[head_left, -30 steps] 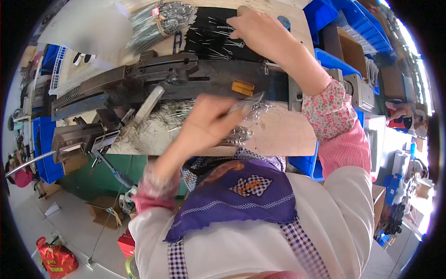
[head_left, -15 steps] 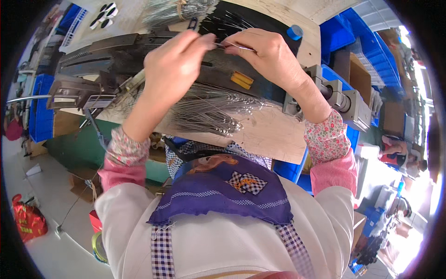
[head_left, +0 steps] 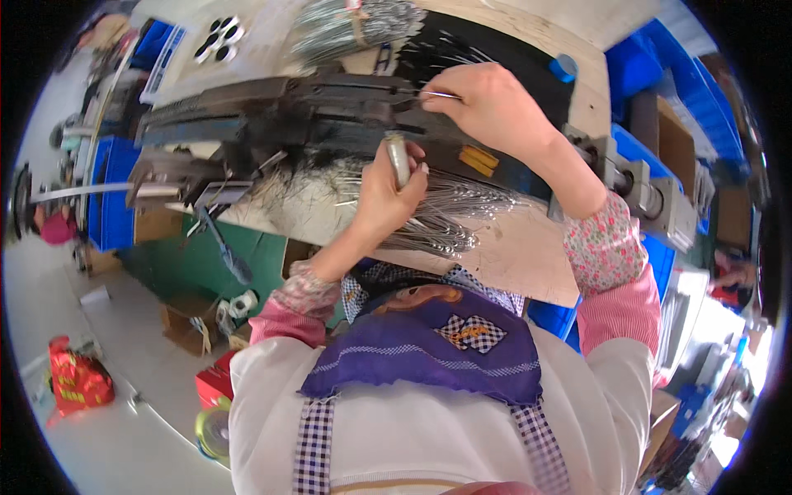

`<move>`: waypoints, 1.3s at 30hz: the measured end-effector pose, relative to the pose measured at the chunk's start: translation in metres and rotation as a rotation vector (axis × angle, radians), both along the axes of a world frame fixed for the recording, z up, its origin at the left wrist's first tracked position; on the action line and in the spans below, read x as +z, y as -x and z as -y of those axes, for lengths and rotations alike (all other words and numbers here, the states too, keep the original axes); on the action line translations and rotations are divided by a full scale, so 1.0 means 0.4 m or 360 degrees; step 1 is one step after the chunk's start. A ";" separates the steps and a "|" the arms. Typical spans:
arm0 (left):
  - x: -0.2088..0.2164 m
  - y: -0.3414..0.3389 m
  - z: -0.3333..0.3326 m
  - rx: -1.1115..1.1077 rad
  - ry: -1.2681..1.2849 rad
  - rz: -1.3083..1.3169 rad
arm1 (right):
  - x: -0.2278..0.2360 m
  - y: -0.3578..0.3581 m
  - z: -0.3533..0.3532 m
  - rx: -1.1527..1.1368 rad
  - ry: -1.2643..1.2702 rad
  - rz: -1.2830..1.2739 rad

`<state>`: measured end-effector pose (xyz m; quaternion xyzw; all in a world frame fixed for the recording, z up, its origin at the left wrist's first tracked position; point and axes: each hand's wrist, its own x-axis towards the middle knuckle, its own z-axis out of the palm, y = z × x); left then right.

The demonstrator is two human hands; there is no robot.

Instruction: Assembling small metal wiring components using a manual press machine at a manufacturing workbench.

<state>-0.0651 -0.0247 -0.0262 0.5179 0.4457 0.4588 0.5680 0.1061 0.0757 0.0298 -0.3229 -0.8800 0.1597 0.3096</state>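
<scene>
My left hand point(head_left: 388, 198) is closed around a pale, rounded lever handle point(head_left: 398, 157) at the near side of a long dark metal bench machine point(head_left: 272, 107). Between the fingertips of my right hand point(head_left: 499, 107), a thin metal rod point(head_left: 441, 95) is pinched; its left end meets the right end of the machine, though the exact contact is too small to make out. Just below and right of my left hand lies a loose pile of thin metal wires point(head_left: 450, 235). A yellow block point(head_left: 478, 160) sits below my right hand.
Behind the machine lies a tied wire bundle point(head_left: 355, 31) beside a black mat point(head_left: 437, 41) with scattered wires. A round blue object point(head_left: 563, 68) rests at its right. Grey machinery point(head_left: 656, 198) and blue bins point(head_left: 689, 78) stand right; a metal device point(head_left: 165, 177) stands left.
My left hand has come away from near my right hand, moving down toward me, and now grips the lever handle. My right hand still pinches the rod. The whole view has shifted somewhat.
</scene>
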 end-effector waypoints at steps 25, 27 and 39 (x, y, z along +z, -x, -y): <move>0.053 0.014 0.041 0.0250 -0.0561 0.0660 | 0.098 -0.222 0.311 -0.0856 0.0756 -0.0084; 0.142 -0.094 -0.002 -0.0454 0.0110 0.0595 | 0.119 -0.231 0.290 -0.0972 0.0498 -0.0157; 0.068 -0.171 -0.087 0.0076 0.0686 0.0756 | 0.085 -0.174 0.060 -0.0619 -0.0298 0.0038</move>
